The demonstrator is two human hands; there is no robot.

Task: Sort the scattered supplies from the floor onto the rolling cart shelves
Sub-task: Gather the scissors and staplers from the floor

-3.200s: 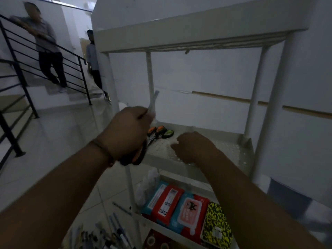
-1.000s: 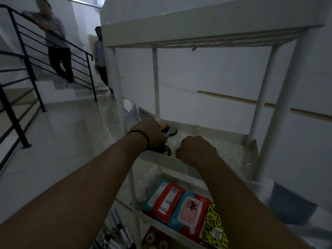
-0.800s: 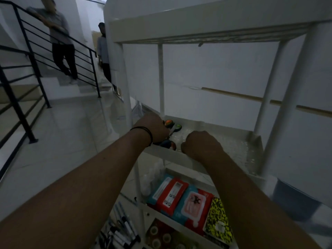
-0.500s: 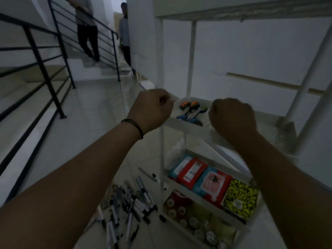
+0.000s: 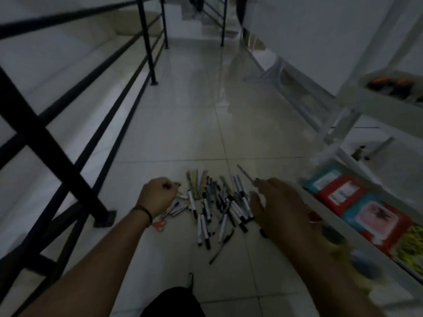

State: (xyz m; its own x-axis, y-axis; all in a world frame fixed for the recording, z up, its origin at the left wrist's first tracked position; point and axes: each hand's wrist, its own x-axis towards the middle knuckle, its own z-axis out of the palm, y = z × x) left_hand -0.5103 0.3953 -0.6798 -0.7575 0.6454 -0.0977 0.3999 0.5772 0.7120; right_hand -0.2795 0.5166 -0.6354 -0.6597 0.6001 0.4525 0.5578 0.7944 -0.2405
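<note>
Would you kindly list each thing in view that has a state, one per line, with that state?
Left hand: loosely curled, above the floor items; whether it holds anything is unclear.
Right hand: fingers spread, blurred, nothing in it.
Pile of markers and pens: scattered on the floor, most capped.
Orange-handled scissors: lying on the floor, partly hidden by the left wrist.
Wipe packs: lying flat, side by side on a cart shelf.

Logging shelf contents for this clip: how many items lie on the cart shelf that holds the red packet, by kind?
Flat packets: 3
Yellow-speckled notebook: 1
Total: 4
</note>
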